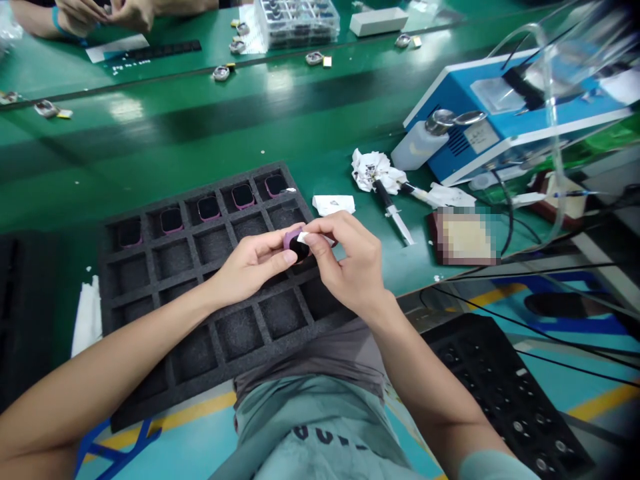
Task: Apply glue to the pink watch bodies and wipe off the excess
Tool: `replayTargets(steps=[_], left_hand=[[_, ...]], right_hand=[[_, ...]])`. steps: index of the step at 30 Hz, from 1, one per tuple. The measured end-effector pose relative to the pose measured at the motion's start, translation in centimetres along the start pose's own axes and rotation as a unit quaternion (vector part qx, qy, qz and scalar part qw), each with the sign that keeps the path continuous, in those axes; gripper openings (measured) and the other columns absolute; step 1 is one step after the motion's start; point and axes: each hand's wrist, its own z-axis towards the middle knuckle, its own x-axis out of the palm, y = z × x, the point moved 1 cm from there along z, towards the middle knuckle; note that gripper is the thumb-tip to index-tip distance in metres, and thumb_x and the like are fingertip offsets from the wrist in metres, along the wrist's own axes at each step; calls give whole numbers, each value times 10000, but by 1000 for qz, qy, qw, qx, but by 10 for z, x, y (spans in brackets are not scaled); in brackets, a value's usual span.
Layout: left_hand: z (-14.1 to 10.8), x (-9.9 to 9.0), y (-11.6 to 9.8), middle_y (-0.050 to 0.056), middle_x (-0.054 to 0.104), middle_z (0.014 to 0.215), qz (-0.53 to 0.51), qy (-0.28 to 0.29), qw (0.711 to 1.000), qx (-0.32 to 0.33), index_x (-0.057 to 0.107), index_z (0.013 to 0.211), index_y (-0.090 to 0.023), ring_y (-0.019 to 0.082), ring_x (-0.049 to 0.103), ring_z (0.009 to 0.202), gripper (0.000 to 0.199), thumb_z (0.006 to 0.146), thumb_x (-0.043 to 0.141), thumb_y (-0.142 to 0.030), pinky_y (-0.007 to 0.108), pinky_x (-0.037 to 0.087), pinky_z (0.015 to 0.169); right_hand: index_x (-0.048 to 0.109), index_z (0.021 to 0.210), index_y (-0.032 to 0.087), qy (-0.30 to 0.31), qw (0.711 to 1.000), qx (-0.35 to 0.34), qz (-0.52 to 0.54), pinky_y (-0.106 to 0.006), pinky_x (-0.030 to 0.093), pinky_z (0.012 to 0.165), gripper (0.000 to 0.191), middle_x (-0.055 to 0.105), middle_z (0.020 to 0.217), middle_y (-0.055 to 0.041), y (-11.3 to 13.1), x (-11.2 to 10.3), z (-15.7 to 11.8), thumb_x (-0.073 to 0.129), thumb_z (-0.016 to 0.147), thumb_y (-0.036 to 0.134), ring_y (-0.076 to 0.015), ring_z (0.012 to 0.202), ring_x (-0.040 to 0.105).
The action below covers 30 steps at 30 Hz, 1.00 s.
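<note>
My left hand [253, 261] holds a purple-framed watch case [299, 248] with a dark face, thumb and fingers on its edges. A small white wipe [303, 237] is pinched in my right hand [347, 257], touching the upper part of the case. Both hands are above the right part of a black foam tray [205, 257] with square compartments. Along the tray's back row lie several similar cases, one of them a purple-rimmed case [209, 208]. Just behind my hands lies a folded white paper [333, 204].
To the right are crumpled tissue [373, 167], a syringe [395, 213], a white bottle [420, 143], a blue machine [480, 127] and a blurred-out block [467, 235]. Another person's hands [107, 17] work at the upper left. Small watch parts [221, 73] lie along the green bench [200, 140].
</note>
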Motion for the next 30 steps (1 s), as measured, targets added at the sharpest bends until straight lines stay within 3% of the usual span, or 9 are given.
replayTargets(steps=[6,13,19,23,27,30], left_hand=[[0,-2,2,114,737,1362,-33,0,999,-11,765,1299,-248,339,677,1315,598,729,931,-323,477,498,1179],[-1,0,-2,107,821,1137,0,-23,1000,14,823,1147,-185,259,780,1008,621,556,1008,-245,375,638,938],[-3,5,-6,116,793,1128,103,-66,989,79,817,1044,-161,244,746,1040,496,598,990,-294,350,618,954],[-5,7,-5,102,797,1109,128,-59,986,93,819,1052,-171,234,748,1009,456,647,964,-320,330,622,926],[-5,8,-6,107,794,1128,135,-58,985,91,822,1050,-172,230,742,1033,467,639,970,-337,318,620,940],[-4,8,-7,104,795,1104,135,-53,985,91,822,1047,-175,229,742,1021,466,637,971,-339,320,620,935]], right_hand=[[676,969,200,7,999,-29,41,-304,540,756,79,728,906,-31,7,-7,-1,614,989,155,-136,851,665],[677,984,195,18,998,-32,59,-296,535,757,77,710,900,-32,8,-14,-5,639,969,130,-130,855,663],[666,975,217,17,999,-11,29,-303,525,711,101,722,878,-19,19,-17,-13,654,943,122,-134,799,646],[671,971,219,13,999,-34,-30,-332,542,769,101,740,918,-42,6,-9,-11,602,972,145,-161,862,670],[676,897,205,-30,996,24,-77,-318,506,725,111,716,851,-36,-13,-12,-4,605,979,179,-153,797,635],[674,897,205,-37,997,45,-54,-305,485,679,87,697,822,-21,-6,-19,-8,630,964,173,-139,742,603]])
